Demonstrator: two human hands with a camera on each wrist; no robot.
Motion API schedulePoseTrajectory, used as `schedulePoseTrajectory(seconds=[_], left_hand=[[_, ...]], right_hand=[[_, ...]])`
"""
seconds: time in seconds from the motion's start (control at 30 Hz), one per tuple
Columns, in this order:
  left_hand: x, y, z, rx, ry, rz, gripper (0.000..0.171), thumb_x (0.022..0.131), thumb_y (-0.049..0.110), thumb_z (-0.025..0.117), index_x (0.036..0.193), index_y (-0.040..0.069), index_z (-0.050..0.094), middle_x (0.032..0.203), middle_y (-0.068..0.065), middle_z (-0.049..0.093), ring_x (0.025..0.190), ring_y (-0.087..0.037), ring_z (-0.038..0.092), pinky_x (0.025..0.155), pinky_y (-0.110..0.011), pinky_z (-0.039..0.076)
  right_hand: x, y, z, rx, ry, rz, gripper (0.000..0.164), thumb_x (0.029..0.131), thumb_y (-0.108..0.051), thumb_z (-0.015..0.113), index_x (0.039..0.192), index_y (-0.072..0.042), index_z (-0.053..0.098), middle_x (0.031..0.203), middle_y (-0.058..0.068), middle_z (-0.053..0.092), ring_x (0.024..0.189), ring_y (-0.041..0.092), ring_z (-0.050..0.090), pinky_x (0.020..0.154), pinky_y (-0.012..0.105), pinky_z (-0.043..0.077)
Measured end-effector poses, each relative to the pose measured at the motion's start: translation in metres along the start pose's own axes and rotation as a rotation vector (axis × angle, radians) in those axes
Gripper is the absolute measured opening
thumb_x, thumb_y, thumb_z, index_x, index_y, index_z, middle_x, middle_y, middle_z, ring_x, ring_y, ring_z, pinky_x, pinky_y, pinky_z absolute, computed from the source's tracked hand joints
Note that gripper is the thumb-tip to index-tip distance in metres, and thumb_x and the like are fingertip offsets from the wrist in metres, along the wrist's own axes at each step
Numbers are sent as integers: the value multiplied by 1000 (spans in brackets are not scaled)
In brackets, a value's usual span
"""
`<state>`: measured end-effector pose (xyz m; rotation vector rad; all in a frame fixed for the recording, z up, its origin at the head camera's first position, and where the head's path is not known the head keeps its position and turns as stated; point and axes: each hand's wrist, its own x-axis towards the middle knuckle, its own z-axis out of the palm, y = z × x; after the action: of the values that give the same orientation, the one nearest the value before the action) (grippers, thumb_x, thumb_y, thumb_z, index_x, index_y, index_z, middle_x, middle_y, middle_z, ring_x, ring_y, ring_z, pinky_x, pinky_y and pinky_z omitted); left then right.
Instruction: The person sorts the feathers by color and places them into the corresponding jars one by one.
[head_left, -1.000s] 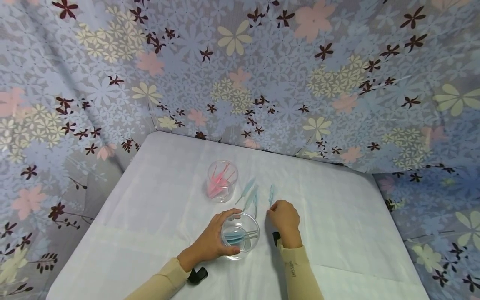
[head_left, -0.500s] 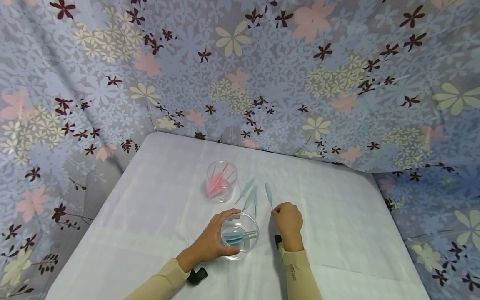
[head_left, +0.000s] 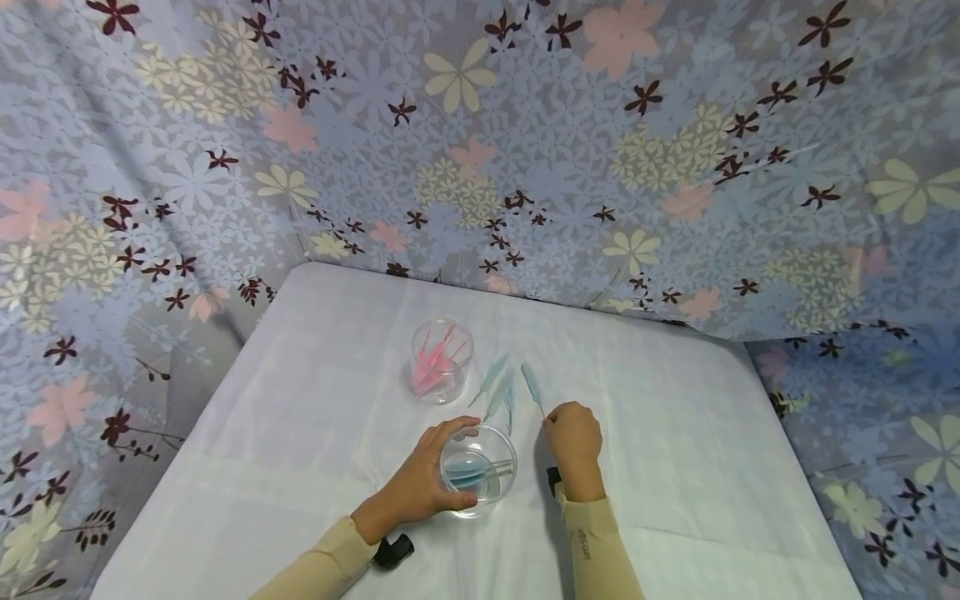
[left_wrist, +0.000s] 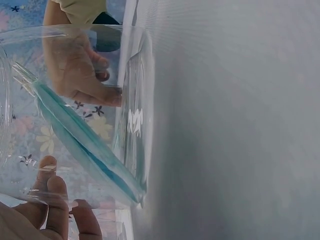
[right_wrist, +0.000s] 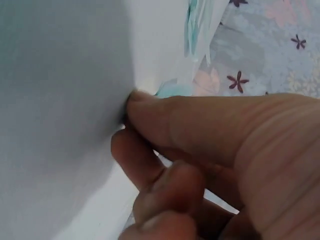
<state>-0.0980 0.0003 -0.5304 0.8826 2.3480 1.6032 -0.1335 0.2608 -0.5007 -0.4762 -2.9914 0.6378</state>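
My left hand [head_left: 420, 479] grips a clear plastic cup [head_left: 491, 498] by its side, thumb and fingers spread round the wall. Inside the cup lie several light-blue feather-like pieces [left_wrist: 82, 132] with thin pale stems, leaning across it in the left wrist view. To the right of the cup, my right hand [head_left: 573, 437] pinches the stem end of another light-blue feather-like piece [head_left: 531, 383] between thumb and forefinger, close to the tablecloth. Its blue end points away from me. In the right wrist view the thumb [right_wrist: 170, 117] hides most of this piece.
Further loose blue feather-like pieces [head_left: 491, 375] lie just beyond the held cup. Behind them to the left stands a second clear cup [head_left: 446, 398] with pink pieces [head_left: 432, 371] in it. A white cloth covers the table [head_left: 322, 358]; a flowered curtain [head_left: 375, 125] hangs behind.
The blue piece at my right fingertips has swung leftward at its far end, its stem in the pinch. The right hand shifted slightly right, then barely moved. The left hand and cup stay put.
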Motion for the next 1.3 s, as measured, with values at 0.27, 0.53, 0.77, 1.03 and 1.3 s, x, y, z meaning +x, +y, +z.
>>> schedulePoseTrajectory(seconds=[0.27, 0.53, 0.77, 1.03, 1.3], left_hand=[[0, 0, 0, -17, 3, -1, 95, 72, 37, 86, 152, 28, 37, 141, -5, 54, 126, -20, 42, 99, -51, 41], [-1, 1, 1, -21, -7, 0, 95, 72, 32, 86, 153, 27, 37, 141, -6, 54, 128, -26, 42, 98, -53, 41], [0, 0, 1, -3, -1, 0, 95, 72, 34, 87, 152, 34, 35, 141, -4, 54, 127, -21, 42, 98, -49, 41], [0, -1, 0, 6, 4, 8, 96, 71, 37, 87, 151, 41, 33, 140, -1, 55, 126, -22, 44, 99, -48, 42], [0, 2, -1, -6, 0, 3, 95, 71, 30, 87, 152, 31, 36, 140, -6, 55, 125, -21, 43, 99, -52, 41]], right_hand=[[-2, -4, 5, -81, 23, -53, 34, 88, 2, 56, 54, -4, 58, 60, 12, 56, 49, 21, 48, 43, 39, 43], [-8, 1, 1, -84, -20, -14, 27, 92, -2, 53, 69, 3, 67, 69, 17, 63, 54, 29, 59, 47, 44, 48], [-11, 10, -17, 58, 61, -80, 17, 91, -5, 61, 80, 1, 72, 71, 13, 69, 52, 21, 55, 51, 35, 46], [-13, 15, -34, 200, 79, -49, 16, 94, -16, 65, 97, -4, 76, 91, 13, 75, 54, 17, 54, 51, 30, 43], [-16, 11, -51, 224, 186, -70, 17, 96, -13, 65, 103, -4, 77, 92, 14, 75, 50, 14, 48, 46, 28, 39]])
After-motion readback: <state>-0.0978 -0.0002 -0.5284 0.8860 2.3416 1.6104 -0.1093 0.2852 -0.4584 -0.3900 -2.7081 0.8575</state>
